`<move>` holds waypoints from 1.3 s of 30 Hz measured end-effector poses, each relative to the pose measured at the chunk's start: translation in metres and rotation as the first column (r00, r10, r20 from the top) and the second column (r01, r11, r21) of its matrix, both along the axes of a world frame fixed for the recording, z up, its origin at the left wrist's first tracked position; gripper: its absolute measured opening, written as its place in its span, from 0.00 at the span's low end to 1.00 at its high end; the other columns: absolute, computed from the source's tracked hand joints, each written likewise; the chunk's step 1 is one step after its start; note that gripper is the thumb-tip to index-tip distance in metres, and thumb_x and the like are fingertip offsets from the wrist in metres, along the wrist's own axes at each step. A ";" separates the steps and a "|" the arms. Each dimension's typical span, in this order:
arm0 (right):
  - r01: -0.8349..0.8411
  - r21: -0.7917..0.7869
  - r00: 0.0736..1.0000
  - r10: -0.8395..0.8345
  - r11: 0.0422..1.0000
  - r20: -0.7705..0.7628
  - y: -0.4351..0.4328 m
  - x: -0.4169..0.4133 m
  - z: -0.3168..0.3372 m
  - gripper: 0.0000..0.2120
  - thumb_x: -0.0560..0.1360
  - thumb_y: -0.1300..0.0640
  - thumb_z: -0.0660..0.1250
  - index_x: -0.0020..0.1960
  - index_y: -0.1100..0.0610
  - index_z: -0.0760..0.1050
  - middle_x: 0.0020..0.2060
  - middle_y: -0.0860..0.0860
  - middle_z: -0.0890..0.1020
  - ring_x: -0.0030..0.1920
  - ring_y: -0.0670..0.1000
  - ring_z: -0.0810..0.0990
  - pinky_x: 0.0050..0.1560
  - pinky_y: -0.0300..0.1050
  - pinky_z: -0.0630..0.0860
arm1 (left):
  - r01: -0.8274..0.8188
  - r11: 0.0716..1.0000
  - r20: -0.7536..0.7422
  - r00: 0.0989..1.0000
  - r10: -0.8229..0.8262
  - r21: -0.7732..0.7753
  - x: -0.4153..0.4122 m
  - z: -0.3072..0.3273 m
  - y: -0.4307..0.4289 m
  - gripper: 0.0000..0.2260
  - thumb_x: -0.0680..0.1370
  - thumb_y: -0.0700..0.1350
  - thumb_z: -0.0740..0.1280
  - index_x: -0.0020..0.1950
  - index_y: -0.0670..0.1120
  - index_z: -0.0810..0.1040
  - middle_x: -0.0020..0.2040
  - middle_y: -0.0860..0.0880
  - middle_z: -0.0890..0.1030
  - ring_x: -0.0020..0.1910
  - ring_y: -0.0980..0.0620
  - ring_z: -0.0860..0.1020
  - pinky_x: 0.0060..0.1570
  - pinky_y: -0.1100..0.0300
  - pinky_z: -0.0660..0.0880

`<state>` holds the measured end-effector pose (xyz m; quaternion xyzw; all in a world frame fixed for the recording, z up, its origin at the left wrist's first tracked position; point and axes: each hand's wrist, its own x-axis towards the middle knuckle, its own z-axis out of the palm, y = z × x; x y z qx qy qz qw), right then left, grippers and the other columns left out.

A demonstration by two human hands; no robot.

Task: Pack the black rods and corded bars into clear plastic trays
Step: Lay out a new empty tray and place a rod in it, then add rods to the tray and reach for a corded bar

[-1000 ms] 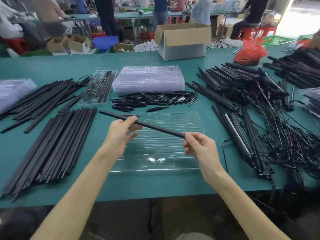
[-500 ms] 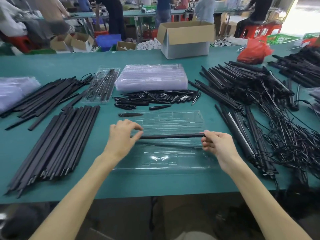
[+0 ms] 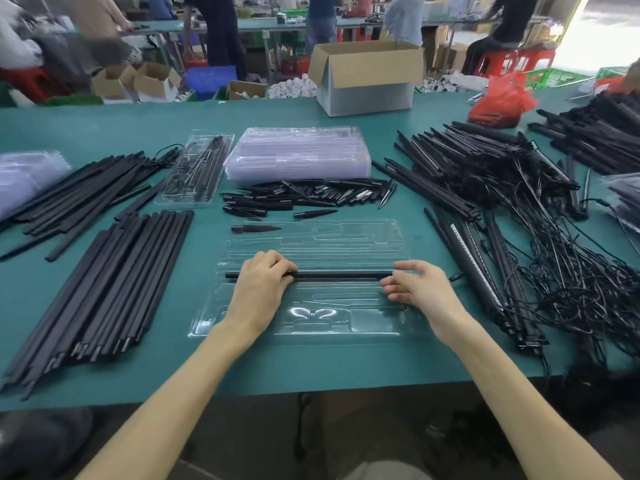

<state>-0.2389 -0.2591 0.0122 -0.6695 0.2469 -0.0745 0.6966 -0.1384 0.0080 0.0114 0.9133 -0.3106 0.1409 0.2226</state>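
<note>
Your left hand (image 3: 258,292) pinches the black rod (image 3: 341,274) near its left end, fingers curled over the top and thumb under it. Your right hand (image 3: 420,292) is at the rod's right end, fingers curled over the tip and thumb just below; it's slightly blurred, but reads as a pinch.

The rod lies level across the middle of the clear tray (image 3: 346,244), down in or right on one of the long slots; can't tell if it's fully seated. The tray sits flat on the green table (image 3: 311,362), directly in front of you. One short pointed piece (image 3: 256,229) is in the tray's far-left slot.

- Left of the tray: loose rods (image 3: 104,289) in a row.
- Right: corded bars (image 3: 502,237), cables tangled.
- Behind the tray: a scatter of pointed pieces (image 3: 304,197), then a stack of empty trays (image 3: 298,154).
- A filled tray (image 3: 197,171) lies just left of that stack.
- Far edge: cardboard box (image 3: 367,77), red bag (image 3: 502,98).
</note>
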 end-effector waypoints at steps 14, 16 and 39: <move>-0.090 -0.768 0.959 0.263 0.634 0.105 0.032 -0.010 -0.005 0.11 0.81 0.62 0.65 0.62 0.56 0.79 0.56 0.45 0.77 0.60 0.44 0.71 0.60 0.32 0.70 | -0.075 0.994 -0.049 0.996 0.071 -0.078 0.003 -0.004 0.002 0.04 0.80 0.41 0.69 0.52 0.45 0.84 0.48 0.51 0.81 0.51 0.49 0.75 0.56 0.52 0.72; -0.130 -0.827 0.956 0.292 0.547 0.042 0.032 -0.010 -0.009 0.12 0.81 0.60 0.64 0.63 0.56 0.79 0.58 0.44 0.77 0.63 0.44 0.69 0.66 0.36 0.67 | -0.094 0.992 -0.062 0.994 0.088 -0.087 0.002 -0.004 0.002 0.04 0.80 0.41 0.70 0.52 0.46 0.84 0.48 0.51 0.80 0.51 0.49 0.75 0.56 0.53 0.72; -0.057 -0.929 0.974 0.225 0.367 0.029 0.037 -0.011 -0.016 0.12 0.80 0.61 0.64 0.62 0.53 0.78 0.58 0.43 0.78 0.61 0.46 0.74 0.62 0.44 0.71 | 0.181 0.983 0.105 0.978 -0.177 -0.026 0.016 -0.003 -0.023 0.10 0.80 0.39 0.67 0.61 0.43 0.80 0.61 0.49 0.79 0.63 0.50 0.75 0.68 0.54 0.69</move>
